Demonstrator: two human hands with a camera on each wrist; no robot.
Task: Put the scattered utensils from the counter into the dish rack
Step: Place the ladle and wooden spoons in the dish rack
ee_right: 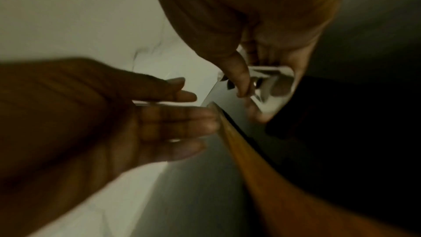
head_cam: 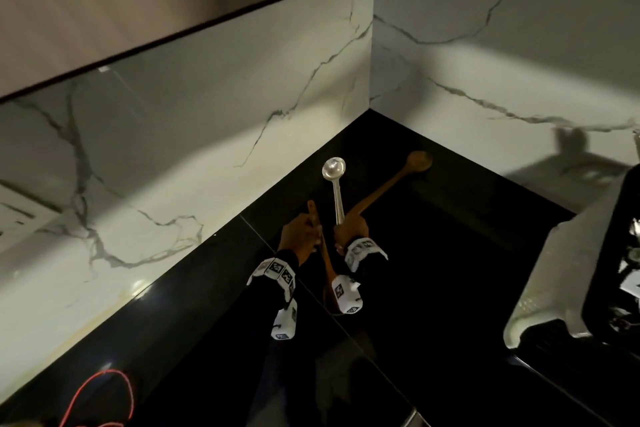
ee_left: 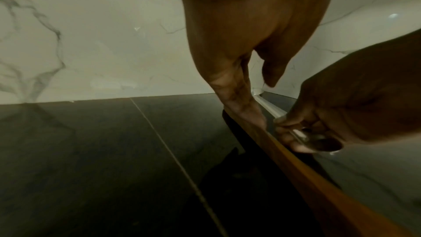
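On a glossy black counter (head_cam: 433, 253) that runs into a corner of white, grey-veined marble wall (head_cam: 207, 135), both hands work side by side. The right hand (head_cam: 350, 229) curls its fingers and thumb round the flat handle end of a polished steel ladle (head_cam: 335, 180); the slim shaft runs away from the person to a small round bowl that catches the light. In the right wrist view the thumb presses down onto the bright metal. The left hand (head_cam: 300, 234) rests its fingers along a long, smooth wooden utensil (head_cam: 325, 258), whose narrow tip shows just past the knuckles while the warm brown shaft runs back between the two wrists; the left wrist view shows the fingertips (ee_left: 248, 113) lying fairly straight along the wood, and whether they close round it cannot be told. A second wooden spoon (head_cam: 391, 184), with a rounded oval bowl, lies on the counter slanting toward the corner, its handle passing under the right hand. The dish rack (head_cam: 616, 253), dark with a pale moulded tray beneath, sits at the right edge, well apart from the utensils. A thin red cord (head_cam: 104, 392) loops at the near left.
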